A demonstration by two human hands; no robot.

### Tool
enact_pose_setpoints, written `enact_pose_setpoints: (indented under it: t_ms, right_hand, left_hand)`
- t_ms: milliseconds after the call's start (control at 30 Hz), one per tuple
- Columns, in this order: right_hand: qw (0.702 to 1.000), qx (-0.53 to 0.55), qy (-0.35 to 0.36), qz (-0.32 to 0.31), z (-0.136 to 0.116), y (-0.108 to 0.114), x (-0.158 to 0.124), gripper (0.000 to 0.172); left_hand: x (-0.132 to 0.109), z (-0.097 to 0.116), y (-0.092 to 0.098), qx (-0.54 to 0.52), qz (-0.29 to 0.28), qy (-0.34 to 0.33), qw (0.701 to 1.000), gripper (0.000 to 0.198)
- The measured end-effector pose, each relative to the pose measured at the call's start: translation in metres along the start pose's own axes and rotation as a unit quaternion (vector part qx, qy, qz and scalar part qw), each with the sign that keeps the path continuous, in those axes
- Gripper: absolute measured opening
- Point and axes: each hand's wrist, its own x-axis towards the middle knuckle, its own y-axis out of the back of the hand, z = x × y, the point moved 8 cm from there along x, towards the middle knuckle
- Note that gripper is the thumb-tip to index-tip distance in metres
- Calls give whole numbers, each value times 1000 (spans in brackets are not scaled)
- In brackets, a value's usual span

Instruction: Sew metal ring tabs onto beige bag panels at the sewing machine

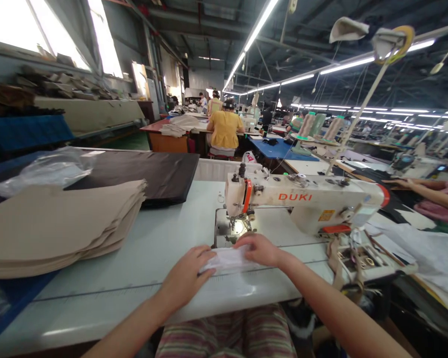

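Observation:
A strip of white fabric point(229, 259) lies on the table in front of the sewing machine point(269, 199). At its left end is my left hand point(188, 273), thumb and fingers closed on the edge. My right hand point(259, 250) grips the other end, fingers bent over it just before the lit needle plate point(238, 227). The needle and presser foot stand a little beyond the cloth, which looks apart from them.
To the left lies a stack of beige fabric pieces point(59, 223), with dark material point(164, 179) and a clear plastic bag point(48, 171) behind. A parts tray point(366, 261) sits at the right. A co-worker's arms point(429, 186) reach in at far right; a person in yellow point(226, 129) sits ahead.

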Motion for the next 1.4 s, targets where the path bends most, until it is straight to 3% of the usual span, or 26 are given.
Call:
enact_pose_setpoints:
  t_ms: [267, 467, 567, 700, 833, 967, 1067, 1167, 1300, 1400]
  right_hand:
    - [990, -92, 60, 92, 7, 29, -35, 34]
    - [968, -191, 153, 49, -12, 9, -36, 20]
    - [979, -126, 147, 57, -6, 11, -30, 8]
    - [991, 42, 86, 93, 14, 23, -23, 10]
    - [975, 197, 0, 100, 34, 22, -14, 18]
    - [969, 224, -7, 104, 37, 17, -3, 24]
    - [967, 227, -3, 116, 37, 13, 3, 20]
    - [973, 176, 24, 147, 34, 12, -1, 16]
    - [975, -40, 157, 153, 12, 3, -21, 42]
    - [958, -160, 218, 100, 1, -10, -32, 28]
  left_hand:
    - [-3, -6, -1, 13, 79, 33, 996, 27]
    - [-6, -4, -2, 29, 137, 22, 990, 29]
    - [-9, -1, -1, 36, 134, 22, 990, 31]
    - [-6, 6, 7, 31, 139, 53, 988, 36]
    - [2, 12, 17, -5, 122, 120, 985, 37]
    - [11, 8, 22, -39, 81, 214, 973, 35]
    - [19, 3, 26, -46, 94, 258, 960, 34]
    - [28, -6, 28, -54, 125, 281, 950, 32]
    - [34, -20, 23, -64, 153, 295, 941, 28]
    - [35, -26, 18, -66, 165, 296, 938, 29]
